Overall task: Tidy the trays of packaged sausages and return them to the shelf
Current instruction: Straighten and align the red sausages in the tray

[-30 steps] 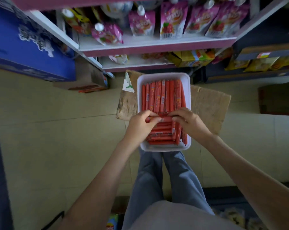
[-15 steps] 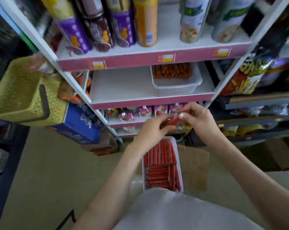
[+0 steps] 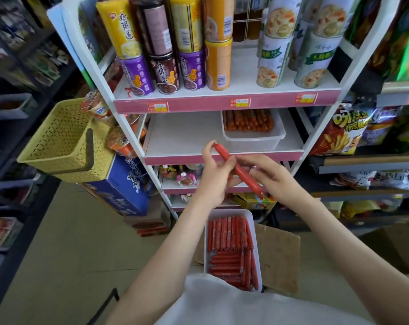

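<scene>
Up front, left hand (image 3: pixel 214 174) and right hand (image 3: pixel 272 177) both grasping one red plastic-wrapped sausage stick (image 3: pixel 237 168), white tray of red sausages (image 3: pixel 256 233) on the floor below, second white tray (image 3: pixel 252 140) at the pink-edged shelf's (image 3: pixel 222 158) right end.

— Where was there room on the middle shelf (image 3: pixel 187 134)?
— Its left half lay bare; a white tray (image 3: pixel 252 137) filled the right, at two o'clock from the hands.
— And overhead?
— Cans (image 3: pixel 166 71) crowded the twelve o'clock shelf.
</scene>
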### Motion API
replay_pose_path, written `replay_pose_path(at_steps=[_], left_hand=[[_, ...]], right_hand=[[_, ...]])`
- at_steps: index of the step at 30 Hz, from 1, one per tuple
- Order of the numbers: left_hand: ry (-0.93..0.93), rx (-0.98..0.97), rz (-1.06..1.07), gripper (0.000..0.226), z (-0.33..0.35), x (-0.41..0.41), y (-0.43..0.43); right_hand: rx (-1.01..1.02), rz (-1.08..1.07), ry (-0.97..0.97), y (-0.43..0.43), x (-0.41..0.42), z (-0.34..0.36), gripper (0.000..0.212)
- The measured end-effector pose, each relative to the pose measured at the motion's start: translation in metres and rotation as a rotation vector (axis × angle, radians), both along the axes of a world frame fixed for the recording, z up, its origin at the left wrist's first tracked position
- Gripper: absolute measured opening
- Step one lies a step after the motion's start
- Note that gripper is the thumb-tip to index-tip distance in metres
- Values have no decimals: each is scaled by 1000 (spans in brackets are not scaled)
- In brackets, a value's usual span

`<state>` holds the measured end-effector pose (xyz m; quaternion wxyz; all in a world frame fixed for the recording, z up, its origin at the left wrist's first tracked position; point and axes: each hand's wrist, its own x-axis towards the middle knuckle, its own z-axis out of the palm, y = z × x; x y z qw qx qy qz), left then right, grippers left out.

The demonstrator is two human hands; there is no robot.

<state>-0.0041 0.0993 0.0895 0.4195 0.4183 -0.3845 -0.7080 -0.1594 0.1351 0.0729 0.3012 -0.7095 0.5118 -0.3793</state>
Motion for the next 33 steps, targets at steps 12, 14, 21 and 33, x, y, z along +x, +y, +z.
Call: replay_pose_path(at_steps=[12,14,21,33], left_hand=[[-570,-236,-13,41,-5,12,15],[-463,-538,7,30,-7,19,23],[-466,-920,111,13,-15,17,25],[-293,-234,320,12,-18,32,4]], right_hand=[[-77,-21,30,2,15,-20,17],[-75,-53,39,0,14,-22,17],[-135,-71,112,-3,15,-22,15],[78,-250,13,-4,10,-11,23]])
